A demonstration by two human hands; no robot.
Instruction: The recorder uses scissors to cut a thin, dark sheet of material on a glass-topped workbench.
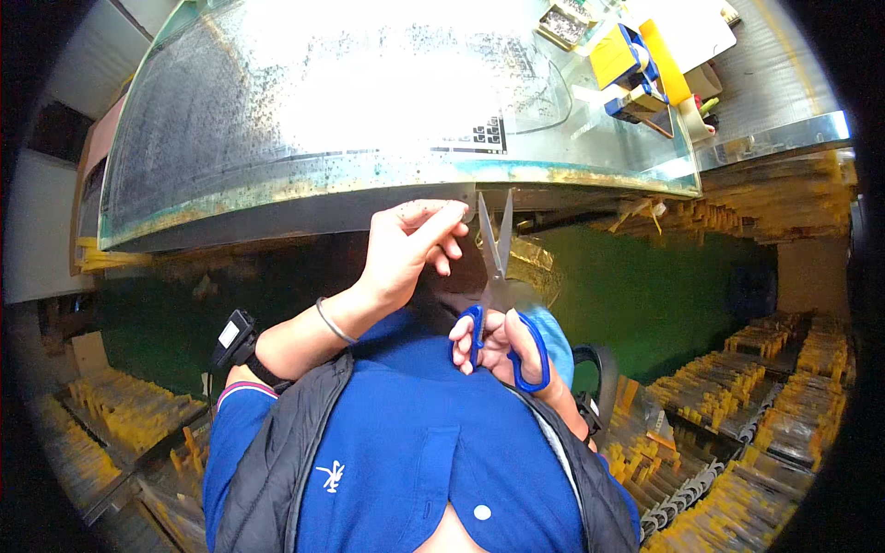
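Scissors [499, 267] are gripped by the right hand [507, 346], with its thumb and fingers in the blue handles [542, 355] and the blades spread wide. Their tips are pointed at the front edge of the glass tabletop [599, 179], right of its middle. By the left hand [415, 241], thumb and fingertips are brought close together, just beside the blades; whether something thin is pinched there cannot be told. A snip seems to be set up. For that, both hands must be kept steady, and fingertips must be kept clear as the blades are closed.
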